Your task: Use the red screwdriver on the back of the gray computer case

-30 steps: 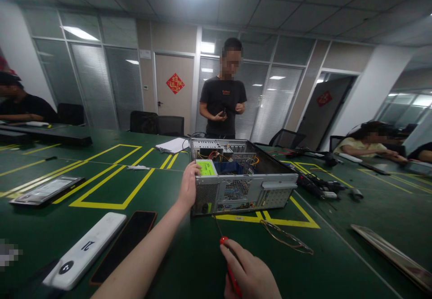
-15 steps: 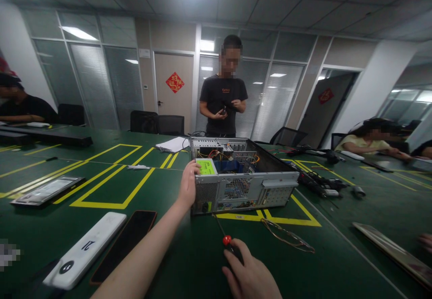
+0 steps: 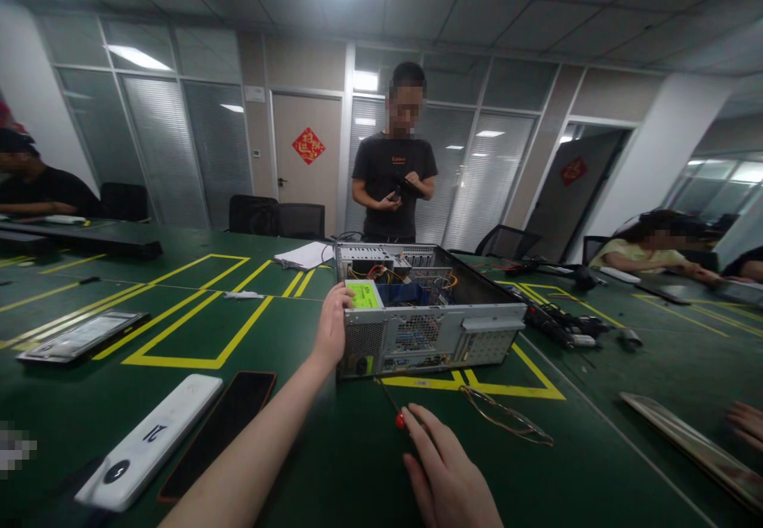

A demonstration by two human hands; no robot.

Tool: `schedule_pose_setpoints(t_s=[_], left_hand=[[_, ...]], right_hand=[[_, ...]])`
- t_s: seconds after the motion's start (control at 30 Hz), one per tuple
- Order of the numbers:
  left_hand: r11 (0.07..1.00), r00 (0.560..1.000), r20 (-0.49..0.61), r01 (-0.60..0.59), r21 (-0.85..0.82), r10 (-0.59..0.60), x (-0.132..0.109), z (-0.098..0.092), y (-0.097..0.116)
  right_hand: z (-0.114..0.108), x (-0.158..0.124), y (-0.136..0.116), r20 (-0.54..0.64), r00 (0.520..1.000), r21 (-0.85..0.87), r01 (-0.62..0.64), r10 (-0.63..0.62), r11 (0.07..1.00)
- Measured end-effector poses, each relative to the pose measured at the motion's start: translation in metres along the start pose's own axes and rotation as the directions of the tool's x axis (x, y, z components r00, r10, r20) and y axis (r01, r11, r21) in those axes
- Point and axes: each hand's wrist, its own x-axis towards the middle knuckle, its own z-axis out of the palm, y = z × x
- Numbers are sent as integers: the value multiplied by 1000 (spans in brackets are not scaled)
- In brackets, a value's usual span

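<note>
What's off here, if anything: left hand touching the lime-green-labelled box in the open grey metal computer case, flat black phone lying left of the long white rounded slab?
Phone side is wrong: in the head view the flat black phone lies right of the long white rounded slab. Left hand touching the lime-green-labelled box stands.

We look from one head-worn camera, forward and down across the bench [image 3: 191, 341]; our right hand [image 3: 450, 464] lies near the lens, the computer case [image 3: 429, 341] farther off, the back wall [image 3: 301, 63] farthest.
</note>
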Motion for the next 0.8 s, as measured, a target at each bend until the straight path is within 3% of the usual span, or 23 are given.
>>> schedule_pose_setpoints(t_s=[0.23,0.3,0.43,0.53,0.6,0.67,0.8], left_hand=[[1000,1000,7,8,-14,-8,1,0,1],[1000,1000,7,12,-18,-11,1,0,1],[1000,1000,3,16,-13,-16,1,0,1],[1000,1000,3,15,-11,-15,0,0,1],[1000,1000,-2,13,-15,-13,0,1,1],[1000,1000,-7,10,-18,-11,0,1,1],[1000,1000,-7,3,-16,-3,0,1,0]], right_hand=[[-1,1,-5,19,990,-48,137,-136,989],[2,0,-6,15,992,-37,124,-124,992],[0,0,-3,120,985,64,-135,127,989],[-7,5,0,289,907,82,-341,305,936],[-10,8,1,332,881,37,-368,336,929],[-11,8,3,276,912,-8,-315,304,949],[-6,2,7,57,988,-36,-140,142,989]])
